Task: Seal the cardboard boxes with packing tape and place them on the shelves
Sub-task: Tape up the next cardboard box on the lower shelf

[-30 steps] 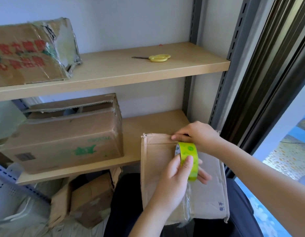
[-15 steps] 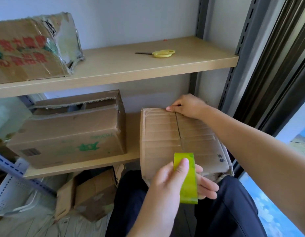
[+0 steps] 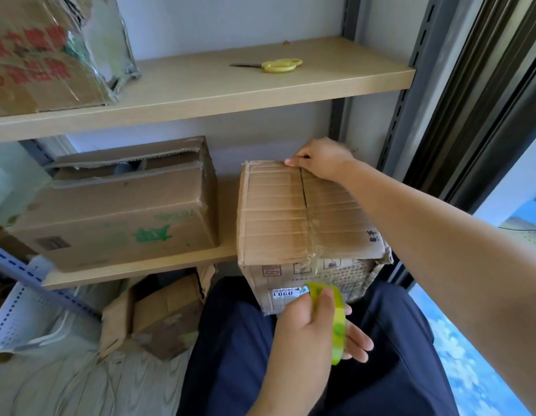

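Right of center in the frame: cardboard box (image 3: 290,211) resting on the lap, far edge against the lower shelf (image 3: 140,267), top flaps meeting at a seam. Right hand (image 3: 320,159) pinching the far edge of the box at the seam, fingers curled. Left hand (image 3: 308,331), lower center, gripping the green tape roll (image 3: 335,322) just below the box front. Left of center: second box (image 3: 119,205) sitting on the lower shelf. Upper left: taped box (image 3: 44,52) sitting on the upper shelf (image 3: 230,91), yellow scissors (image 3: 275,65) lying well apart.
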Tool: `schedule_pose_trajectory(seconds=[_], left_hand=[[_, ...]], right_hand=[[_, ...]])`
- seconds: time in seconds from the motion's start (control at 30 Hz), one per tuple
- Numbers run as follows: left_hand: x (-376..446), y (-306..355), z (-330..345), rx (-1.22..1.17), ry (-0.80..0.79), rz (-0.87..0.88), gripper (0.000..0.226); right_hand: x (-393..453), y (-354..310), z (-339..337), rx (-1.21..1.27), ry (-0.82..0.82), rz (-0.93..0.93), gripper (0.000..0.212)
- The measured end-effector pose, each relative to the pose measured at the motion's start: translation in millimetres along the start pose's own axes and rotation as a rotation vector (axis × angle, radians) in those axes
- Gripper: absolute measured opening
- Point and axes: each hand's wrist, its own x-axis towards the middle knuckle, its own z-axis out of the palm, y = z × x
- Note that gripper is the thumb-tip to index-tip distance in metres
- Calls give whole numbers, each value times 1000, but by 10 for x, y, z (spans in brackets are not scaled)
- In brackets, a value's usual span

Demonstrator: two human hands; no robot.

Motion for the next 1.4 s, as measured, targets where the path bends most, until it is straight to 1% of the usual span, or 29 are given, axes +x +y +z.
schedule_pose_trajectory(seconds=[0.07,0.13,0.23,0.3,0.37,0.4,0.47,0.53,0.57,0.6,0.63,0.7,0.8,0.9,1.03,1.13,1.23,1.3,1.4], left_hand=[[52,-17,-21,20,14,4,39],[174,-44,-67,66,55,21,39],[467,-17,-116,68,108,15,38],[675,64,-146,34,105,-24,38],[845,147,-169,1,112,-59,40],[927,190,-198,-16,122,-63,40],[1089,273,-269,-43,135,-44,40],[1249,360,-327,-45,144,-5,40],[1323,396,-343,-38,151,9,42],[1385,424,-347,-35,157,20,44],[1438,434,-347,-34,158,35,46],[1483,401,-335,-17,144,79,48],[1464,277,-351,3,61,127,51],[1489,205,-367,-8,41,137,50],[1459,158,-300,-25,27,130,53],[1443,180,-257,-58,22,130,49],[1431,179,-239,-62,12,192,43],[1420,148,-248,-42,16,232,40],[1399,51,-292,28,3,242,38]], right_hand=[[15,-11,16,-34,26,15,54],[37,-33,48,-80,86,35,54],[108,-76,107,-112,230,120,46],[171,-158,137,-159,268,160,41],[147,-269,145,-229,233,156,29],[93,-332,138,-260,213,105,30],[-128,-404,118,-244,134,-65,49],[-446,-398,78,-104,-54,-196,68],[-600,-364,58,-77,-151,-239,78],[-704,-300,51,-105,-200,-272,85],[-743,-218,42,-150,-205,-285,87],[-692,-86,29,-227,-159,-267,86],[-582,-57,7,-304,-155,-235,96],[-540,-27,-2,-299,-198,-279,99],[-513,49,51,-312,-221,-322,112],[-479,57,117,-290,-168,-316,104],[-465,45,144,-285,-145,-290,101],[-455,44,137,-281,-129,-276,98],[-436,29,76,-277,-104,-256,94]])
